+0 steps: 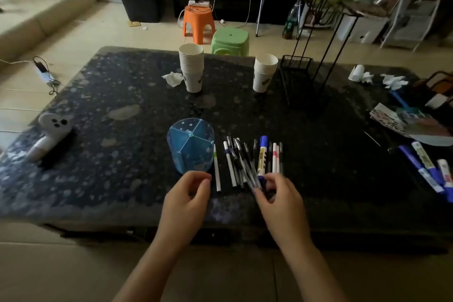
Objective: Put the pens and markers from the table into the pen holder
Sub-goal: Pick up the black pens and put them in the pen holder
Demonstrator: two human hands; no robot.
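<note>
A blue round pen holder (190,146) with inner dividers stands on the dark speckled table (122,95). Just right of it lies a row of several pens and markers (247,162), among them a white pen (216,169) and a blue-capped marker (262,154). My left hand (187,200) hovers just below the holder, fingers curled and apart, holding nothing. My right hand (279,197) is at the near ends of the pens, its fingers pinching a dark pen (247,169) that slants up to the left. More markers (426,169) lie at the far right.
Two stacks of paper cups (191,68) (264,72) and a black mesh basket (295,76) stand at the back. A white fan-like gadget (49,135) lies at the left. Crumpled tissues (392,81) and papers (404,122) clutter the right side. Stools stand on the floor beyond.
</note>
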